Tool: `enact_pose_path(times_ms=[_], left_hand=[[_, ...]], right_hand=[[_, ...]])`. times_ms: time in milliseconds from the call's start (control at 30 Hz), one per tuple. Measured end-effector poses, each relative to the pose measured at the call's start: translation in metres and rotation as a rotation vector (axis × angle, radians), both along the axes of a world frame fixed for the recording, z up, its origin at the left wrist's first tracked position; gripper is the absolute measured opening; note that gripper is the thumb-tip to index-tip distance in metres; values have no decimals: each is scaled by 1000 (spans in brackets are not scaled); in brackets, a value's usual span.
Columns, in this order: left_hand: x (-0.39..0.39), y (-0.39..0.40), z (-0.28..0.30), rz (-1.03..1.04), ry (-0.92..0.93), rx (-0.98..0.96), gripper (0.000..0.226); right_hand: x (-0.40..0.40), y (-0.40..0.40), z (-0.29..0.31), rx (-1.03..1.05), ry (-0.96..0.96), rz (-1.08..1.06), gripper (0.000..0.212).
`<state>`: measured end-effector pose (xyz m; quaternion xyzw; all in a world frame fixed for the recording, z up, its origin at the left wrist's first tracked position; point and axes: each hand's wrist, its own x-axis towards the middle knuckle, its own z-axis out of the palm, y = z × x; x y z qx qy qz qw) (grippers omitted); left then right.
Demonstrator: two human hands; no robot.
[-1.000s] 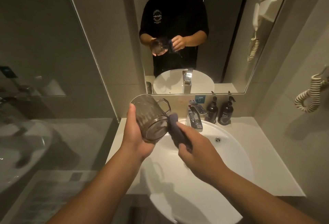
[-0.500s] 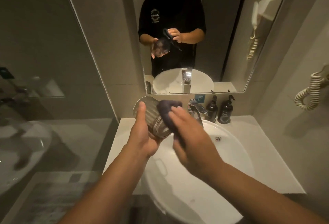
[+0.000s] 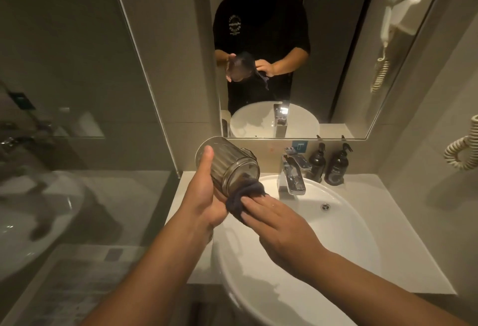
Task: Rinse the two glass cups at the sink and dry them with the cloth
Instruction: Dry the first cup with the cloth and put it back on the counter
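My left hand (image 3: pixel 204 196) grips a ribbed glass cup (image 3: pixel 230 165) with a handle, tilted on its side above the left rim of the white sink (image 3: pixel 344 222), its mouth facing down toward me. A dark cloth (image 3: pixel 244 197) is bunched at the cup's mouth. My right hand (image 3: pixel 279 224) presses the cloth against the cup with flat fingers. A second cup is not in sight on the counter; the mirror shows a dark glass-like shape at the counter's left end.
A chrome faucet (image 3: pixel 293 173) stands behind the basin, with two dark pump bottles (image 3: pixel 327 165) to its right. The mirror (image 3: pixel 336 67) fills the wall ahead. A glass shower partition (image 3: pixel 144 74) runs along the left. A wall hair dryer cord (image 3: pixel 463 149) hangs right.
The cup has turned from mouth facing right to mouth tipped down toward me. The cloth has moved from the cup's side to its mouth, with my right hand following.
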<state>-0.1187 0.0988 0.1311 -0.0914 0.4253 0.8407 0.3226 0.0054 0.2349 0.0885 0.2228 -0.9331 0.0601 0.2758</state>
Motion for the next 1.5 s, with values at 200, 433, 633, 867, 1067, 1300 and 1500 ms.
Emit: enact_pose_path(times_ms=[200,433,633,867,1067,1300,1500], left_hand=[[-4,-2,6,2,37,-14,71],[-3,8,-2,51,-31,-28,76],[7,21,6,-25,-69,20,81],[6,14,7,-34,-46,9,83],[2,7,6,97,0,-49,76],[-5,9,0,144,36,-119,76],[-1,20,6,104,171,-74,73]], right_hand=[[-9,49,4,-1268,-756,-512,31],[6,52,44,-1512,-490,-256,43],[-8,26,55,-163,158,-9,44],[-24,23,39,62,33,-8,65],[-23,14,24,-112,1,-115,64],[-5,4,10,-324,-273,-156,65],[1,-7,-12,-379,-651,-64,16]])
